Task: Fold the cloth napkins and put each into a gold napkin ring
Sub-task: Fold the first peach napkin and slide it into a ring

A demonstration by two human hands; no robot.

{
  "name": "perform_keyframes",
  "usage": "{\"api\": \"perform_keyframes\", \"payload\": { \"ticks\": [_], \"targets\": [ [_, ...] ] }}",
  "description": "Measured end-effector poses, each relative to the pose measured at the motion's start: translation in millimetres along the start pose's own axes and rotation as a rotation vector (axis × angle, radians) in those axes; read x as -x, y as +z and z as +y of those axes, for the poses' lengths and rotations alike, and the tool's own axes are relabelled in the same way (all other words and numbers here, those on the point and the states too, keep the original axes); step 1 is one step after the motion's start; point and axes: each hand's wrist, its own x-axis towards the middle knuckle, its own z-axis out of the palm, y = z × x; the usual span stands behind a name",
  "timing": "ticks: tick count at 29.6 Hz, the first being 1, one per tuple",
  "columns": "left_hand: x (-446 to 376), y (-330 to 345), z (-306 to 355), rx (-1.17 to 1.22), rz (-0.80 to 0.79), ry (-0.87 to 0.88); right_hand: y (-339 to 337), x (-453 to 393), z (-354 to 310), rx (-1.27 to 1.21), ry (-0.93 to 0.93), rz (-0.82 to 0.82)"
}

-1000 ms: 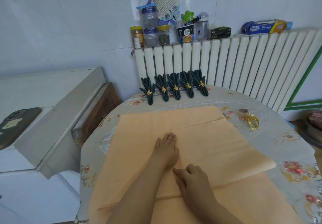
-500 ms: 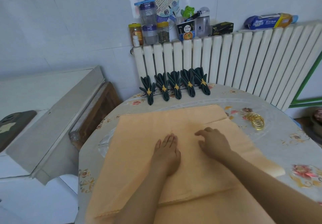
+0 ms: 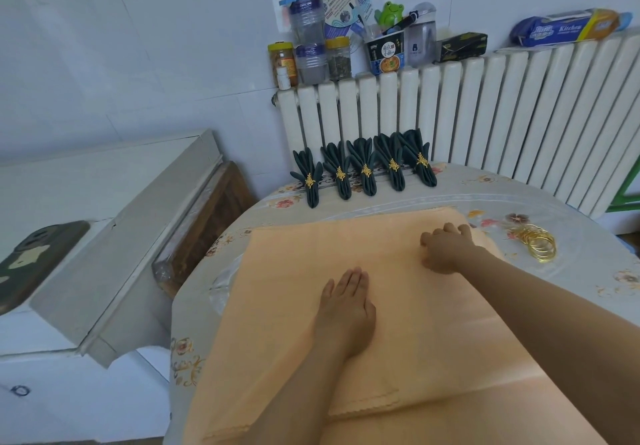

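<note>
My left hand (image 3: 346,309) lies flat on the orange napkin (image 3: 294,288) on the table (image 3: 571,288), fingers straight and together. My right hand (image 3: 446,249) presses its far edge, fingers bent. Gold rings (image 3: 536,245) sit nearby.

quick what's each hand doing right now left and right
Left hand: open, pressed flat on the orange napkin.
Right hand: fingers curled on the napkin's far right part; whether it pinches the cloth cannot be told.
</note>
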Motion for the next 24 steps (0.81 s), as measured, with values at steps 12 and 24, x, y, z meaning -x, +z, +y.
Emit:
{"api": "perform_keyframes", "payload": {
  "ticks": [12, 24],
  "targets": [
    [0, -1, -3, 0.009, -0.006, -0.013, -21, 46, 20, 0.038, 0.045, 0.259],
    [2, -2, 2, 0.091, 0.008, -0.011, 31, 136, -55, -0.326, -0.141, 0.49]
  ]
}}
